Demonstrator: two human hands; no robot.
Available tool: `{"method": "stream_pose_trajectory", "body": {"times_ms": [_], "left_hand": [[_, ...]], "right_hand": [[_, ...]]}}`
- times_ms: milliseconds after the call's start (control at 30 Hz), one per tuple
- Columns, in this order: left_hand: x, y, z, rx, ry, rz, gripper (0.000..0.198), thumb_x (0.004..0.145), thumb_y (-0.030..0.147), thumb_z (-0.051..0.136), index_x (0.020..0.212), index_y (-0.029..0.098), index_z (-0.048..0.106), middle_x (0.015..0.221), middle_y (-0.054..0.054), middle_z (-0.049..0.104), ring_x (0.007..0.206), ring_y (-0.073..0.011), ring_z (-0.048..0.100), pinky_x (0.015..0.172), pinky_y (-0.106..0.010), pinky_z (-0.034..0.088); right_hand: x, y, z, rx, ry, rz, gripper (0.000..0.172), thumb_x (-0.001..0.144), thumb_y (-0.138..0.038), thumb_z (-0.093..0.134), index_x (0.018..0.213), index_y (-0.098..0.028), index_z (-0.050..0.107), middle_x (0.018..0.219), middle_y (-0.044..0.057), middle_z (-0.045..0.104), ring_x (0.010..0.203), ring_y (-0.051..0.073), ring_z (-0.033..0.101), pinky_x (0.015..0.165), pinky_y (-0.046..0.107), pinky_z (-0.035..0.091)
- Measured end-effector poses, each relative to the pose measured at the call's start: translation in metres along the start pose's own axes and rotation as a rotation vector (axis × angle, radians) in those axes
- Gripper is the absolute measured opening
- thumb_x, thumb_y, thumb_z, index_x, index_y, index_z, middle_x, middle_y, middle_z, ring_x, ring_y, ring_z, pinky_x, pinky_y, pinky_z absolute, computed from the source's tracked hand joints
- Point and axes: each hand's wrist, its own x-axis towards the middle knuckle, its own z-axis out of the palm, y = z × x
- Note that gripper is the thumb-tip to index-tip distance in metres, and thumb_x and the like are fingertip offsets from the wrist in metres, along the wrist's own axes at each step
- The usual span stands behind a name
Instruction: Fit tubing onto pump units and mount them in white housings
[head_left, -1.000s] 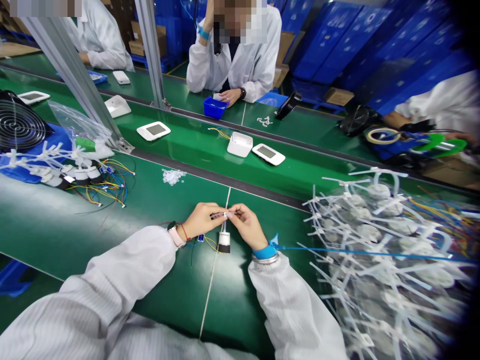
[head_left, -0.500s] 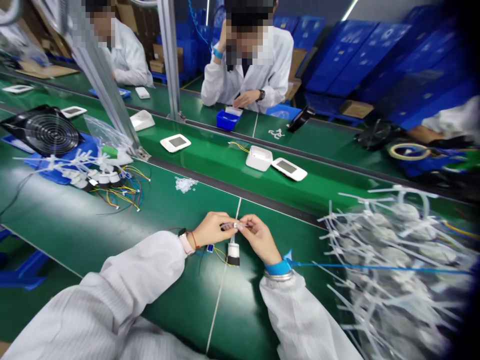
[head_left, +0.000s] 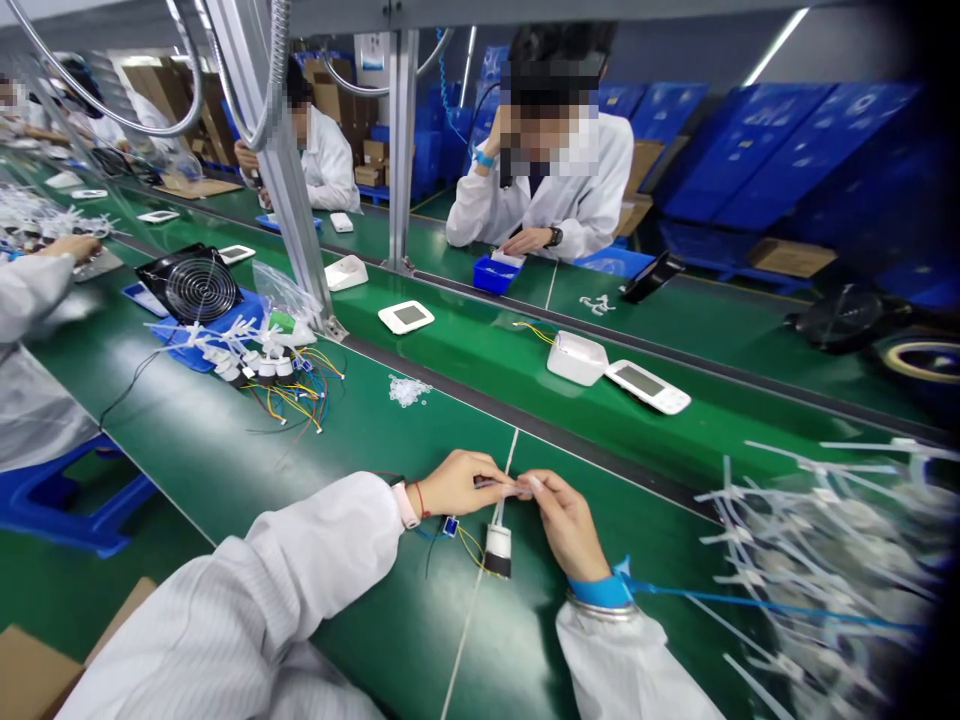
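My left hand (head_left: pixel 465 482) is closed in a pinch on a thin translucent tube (head_left: pixel 501 512) that rises from a small cylindrical part. My right hand (head_left: pixel 566 520) pinches at the same spot, fingertips almost against those of the left; the small piece between them is mostly covered. Below the fingers the cylindrical part (head_left: pixel 498 549), white above and black at its base, rests on the green table. Yellow and dark wires run from it to a small blue circuit board (head_left: pixel 450 526) beside my left wrist.
Small clear rings (head_left: pixel 409 390) lie in a pile ahead. To the left are a black fan (head_left: pixel 201 287) and several wired cylindrical parts (head_left: pixel 270 368). A heap of tubed parts (head_left: pixel 832 540) fills the right. White housings (head_left: pixel 576 358) sit on the green conveyor. A blue cord trails from my right wrist. Co-workers sit opposite and left.
The camera view has swung left and up, so everything sits lower and further right. Both hands stay pinched together over the cylindrical part; the white piece between the fingertips is now less visible.
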Motion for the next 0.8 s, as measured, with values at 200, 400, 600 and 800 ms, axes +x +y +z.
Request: {"method": "stream_pose_trajectory", "body": {"times_ms": [200, 400, 600, 800], "left_hand": [[-0.001, -0.002, 0.001, -0.039, 0.052, -0.062, 0.020, 0.077, 0.028, 0.061, 0.085, 0.012, 0.070, 0.073, -0.005, 0.064, 0.061, -0.0097, 0.052, 0.057, -0.019, 0.039], [0.000, -0.005, -0.001, -0.036, 0.109, -0.020, 0.016, 0.079, 0.022, 0.058, 0.082, 0.011, 0.069, 0.073, -0.005, 0.064, 0.066, -0.0111, 0.055, 0.061, -0.021, 0.041], [-0.001, -0.004, -0.002, -0.043, 0.183, -0.041, 0.017, 0.081, 0.024, 0.056, 0.084, 0.012, 0.068, 0.078, -0.006, 0.065, 0.072, -0.0128, 0.056, 0.067, -0.023, 0.043], [0.000, -0.002, -0.004, -0.012, 0.156, -0.034, 0.020, 0.083, 0.025, 0.052, 0.086, 0.013, 0.068, 0.079, -0.005, 0.065, 0.071, -0.0126, 0.057, 0.065, -0.022, 0.042]], "right_hand": [[0.002, 0.004, -0.004, 0.030, 0.109, -0.009, 0.020, 0.076, -0.041, 0.060, 0.076, -0.021, 0.061, 0.066, 0.001, 0.059, 0.065, 0.015, 0.055, 0.066, 0.029, 0.044], [0.001, -0.004, -0.003, -0.013, 0.100, 0.025, 0.026, 0.068, -0.044, 0.067, 0.075, -0.020, 0.062, 0.065, 0.003, 0.063, 0.063, 0.017, 0.058, 0.064, 0.031, 0.045], [0.001, -0.012, 0.001, -0.138, 0.074, -0.016, 0.033, 0.074, -0.052, 0.058, 0.067, -0.019, 0.062, 0.063, 0.004, 0.063, 0.063, 0.017, 0.056, 0.063, 0.031, 0.045], [0.001, -0.009, 0.000, -0.139, 0.078, -0.053, 0.037, 0.081, -0.050, 0.050, 0.064, -0.019, 0.061, 0.063, 0.003, 0.062, 0.062, 0.015, 0.054, 0.064, 0.030, 0.044]]}}
